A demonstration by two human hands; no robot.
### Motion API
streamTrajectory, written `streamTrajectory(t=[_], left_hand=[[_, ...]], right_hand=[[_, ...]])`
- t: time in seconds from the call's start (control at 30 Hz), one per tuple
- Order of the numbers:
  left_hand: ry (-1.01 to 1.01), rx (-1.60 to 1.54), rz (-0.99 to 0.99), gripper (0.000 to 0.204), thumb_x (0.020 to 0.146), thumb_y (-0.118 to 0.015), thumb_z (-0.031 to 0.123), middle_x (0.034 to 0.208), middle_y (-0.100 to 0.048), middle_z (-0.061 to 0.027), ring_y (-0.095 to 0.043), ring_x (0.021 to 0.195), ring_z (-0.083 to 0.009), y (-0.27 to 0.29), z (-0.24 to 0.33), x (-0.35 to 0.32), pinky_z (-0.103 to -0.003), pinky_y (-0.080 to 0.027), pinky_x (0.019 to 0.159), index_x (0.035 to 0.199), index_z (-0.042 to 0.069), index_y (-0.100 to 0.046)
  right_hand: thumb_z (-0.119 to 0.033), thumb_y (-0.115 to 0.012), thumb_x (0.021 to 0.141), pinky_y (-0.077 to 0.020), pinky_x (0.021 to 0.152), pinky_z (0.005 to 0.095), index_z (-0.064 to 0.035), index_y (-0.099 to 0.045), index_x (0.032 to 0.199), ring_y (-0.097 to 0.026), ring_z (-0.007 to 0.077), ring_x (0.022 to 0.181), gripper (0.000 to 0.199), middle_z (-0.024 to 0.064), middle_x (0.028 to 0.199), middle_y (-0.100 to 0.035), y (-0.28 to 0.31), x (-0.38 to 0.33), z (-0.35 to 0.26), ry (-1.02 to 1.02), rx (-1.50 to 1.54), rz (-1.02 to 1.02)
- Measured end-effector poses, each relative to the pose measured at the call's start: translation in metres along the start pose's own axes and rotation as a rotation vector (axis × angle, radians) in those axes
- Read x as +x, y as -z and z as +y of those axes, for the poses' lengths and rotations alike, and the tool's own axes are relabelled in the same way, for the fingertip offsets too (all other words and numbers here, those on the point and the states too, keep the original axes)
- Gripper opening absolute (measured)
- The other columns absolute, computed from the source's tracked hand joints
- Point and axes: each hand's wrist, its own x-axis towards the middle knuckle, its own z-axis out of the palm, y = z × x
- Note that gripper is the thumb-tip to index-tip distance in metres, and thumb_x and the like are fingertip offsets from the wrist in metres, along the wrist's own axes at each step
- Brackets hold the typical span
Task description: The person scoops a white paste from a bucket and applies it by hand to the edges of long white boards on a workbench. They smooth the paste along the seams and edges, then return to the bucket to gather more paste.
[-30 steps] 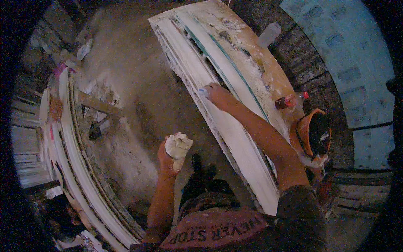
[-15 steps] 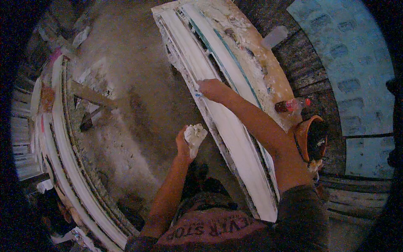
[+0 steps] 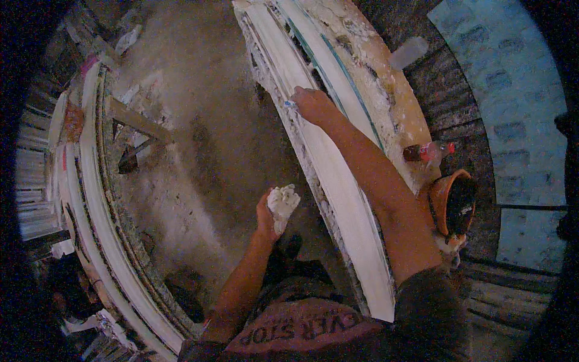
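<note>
- Closer to the white strip (image 3: pixel 338 175) than a second ago, the left hand (image 3: pixel 264 216) curls round a lump of paste (image 3: pixel 283 202).
- Right of that, the right hand (image 3: pixel 312 105) seems to pinch a small bluish piece (image 3: pixel 290 104) at the strip's left edge; smoothing looks underway, and another stroke would call for even pressure.

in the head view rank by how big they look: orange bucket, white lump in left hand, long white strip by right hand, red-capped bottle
1. Long white strip
2. Orange bucket
3. White lump and red-capped bottle: too alike to rank
</note>
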Motion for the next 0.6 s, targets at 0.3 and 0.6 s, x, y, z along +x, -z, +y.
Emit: streamTrajectory(t=[0.3,0.6], left_hand=[[0.048,0.011,0.121,0.045,0.096,-0.050,0.044,0.128,-0.063,-0.0157,-0.058,0.118,-0.0339,0.012,0.001,-0.016,-0.049,-0.045,0.106,0.120,0.007,-0.060],[0.004,-0.056,-0.004,0.044,0.095,-0.050,0.043,0.128,-0.061,-0.0148,-0.056,0.119,-0.0338,0.035,0.004,-0.010,-0.051,-0.041,0.108,0.118,0.007,-0.060]], right_hand=[[-0.011,-0.068,0.079,-0.0554,0.082,0.0475,-0.0081,-0.070,0.102,-0.065,0.0343,0.102,0.024,0.0164,0.108,-0.065,0.010,0.008,0.018,-0.028,0.016,-0.057],[-0.006,-0.070,0.077,-0.0567,0.078,0.0489,-0.0039,-0.065,0.105,-0.068,0.0389,0.092,0.028,0.0174,0.096,-0.068,0.016,0.015,0.008,0.067,-0.052,0.000]])
